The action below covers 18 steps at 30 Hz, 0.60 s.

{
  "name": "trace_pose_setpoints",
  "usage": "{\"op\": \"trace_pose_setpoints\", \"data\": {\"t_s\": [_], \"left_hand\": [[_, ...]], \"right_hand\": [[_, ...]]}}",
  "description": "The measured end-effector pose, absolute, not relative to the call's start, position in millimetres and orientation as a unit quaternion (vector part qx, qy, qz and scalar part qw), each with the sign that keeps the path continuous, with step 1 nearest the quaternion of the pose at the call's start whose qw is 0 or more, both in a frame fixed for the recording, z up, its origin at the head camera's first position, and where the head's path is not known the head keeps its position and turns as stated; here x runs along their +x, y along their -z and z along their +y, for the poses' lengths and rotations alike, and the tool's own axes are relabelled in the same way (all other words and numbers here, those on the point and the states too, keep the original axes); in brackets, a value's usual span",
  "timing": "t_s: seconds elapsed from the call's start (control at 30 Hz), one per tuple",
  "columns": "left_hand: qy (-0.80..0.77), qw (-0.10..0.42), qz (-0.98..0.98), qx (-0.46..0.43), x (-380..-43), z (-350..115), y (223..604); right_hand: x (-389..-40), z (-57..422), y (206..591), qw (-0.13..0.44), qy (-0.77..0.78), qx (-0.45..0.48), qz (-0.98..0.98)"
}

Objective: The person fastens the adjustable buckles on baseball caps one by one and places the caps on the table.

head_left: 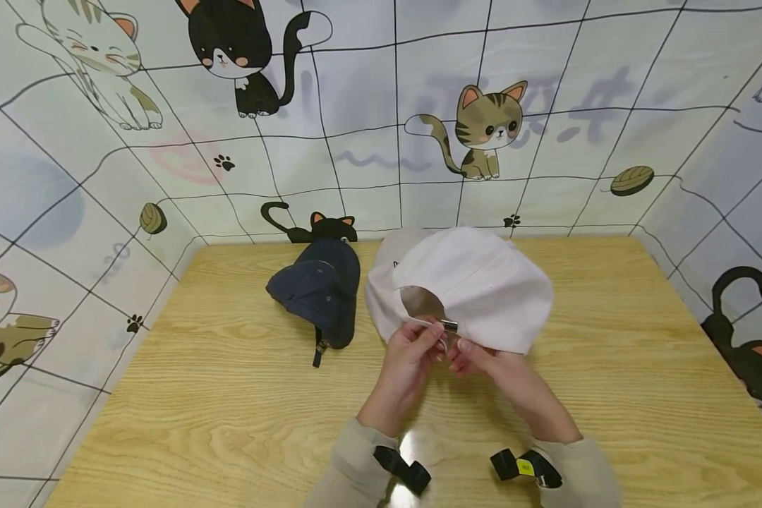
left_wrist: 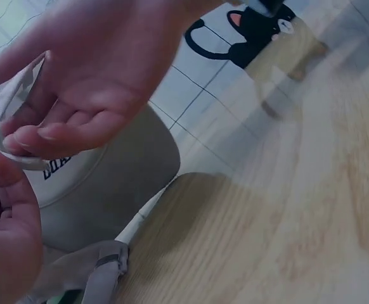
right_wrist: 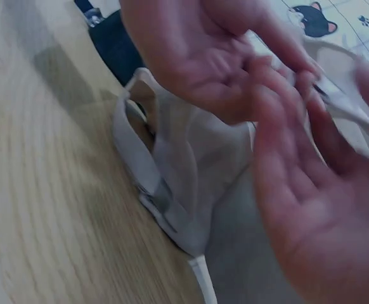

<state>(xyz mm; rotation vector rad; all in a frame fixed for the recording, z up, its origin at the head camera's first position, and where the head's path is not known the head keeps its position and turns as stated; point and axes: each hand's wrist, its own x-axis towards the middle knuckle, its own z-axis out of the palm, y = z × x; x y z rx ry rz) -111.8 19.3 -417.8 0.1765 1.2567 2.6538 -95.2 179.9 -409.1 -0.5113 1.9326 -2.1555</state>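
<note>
A white baseball cap (head_left: 495, 289) is held up over the table, its back opening turned toward me. Below that opening runs the cap's strap (head_left: 445, 343) with a shiny metal buckle (head_left: 449, 326). My left hand (head_left: 401, 370) pinches the strap just left of the buckle. On the other side, my right hand (head_left: 508, 374) has thumb and fingers at the strap, close under the buckle. Partly hidden behind the white cap is a light grey cap (head_left: 381, 282); dark lettering shows on it in the left wrist view, and its back strap (right_wrist: 140, 152) appears in the right wrist view.
A navy cap (head_left: 317, 296) lies left of the other caps, its strap end hanging toward me. The wooden table (head_left: 228, 423) meets a cat-printed backdrop (head_left: 368, 162) at the back and both sides. Black camera straps (head_left: 403, 469) circle both wrists.
</note>
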Motion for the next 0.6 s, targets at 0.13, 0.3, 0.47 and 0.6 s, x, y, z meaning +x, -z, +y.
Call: {"op": "trace_pose_setpoints", "data": {"t_s": [0.13, 0.3, 0.47, 0.6], "left_hand": [[-0.877, 0.097, 0.467, 0.060, -110, 25, 417], [-0.863, 0.098, 0.492, 0.063, -108, 31, 417], [-0.817, 0.116, 0.559, 0.087, -105, 28, 412], [-0.729, 0.124, 0.661, 0.128, -106, 30, 425]], "right_hand": [[-113, 187, 454, -0.004, 0.770, -0.132, 0.624], [-121, 195, 478, -0.057, 0.790, -0.092, 0.603], [-101, 184, 418, -0.043, 0.824, -0.111, 0.554], [-105, 189, 427, -0.026, 0.849, -0.133, 0.510]]}}
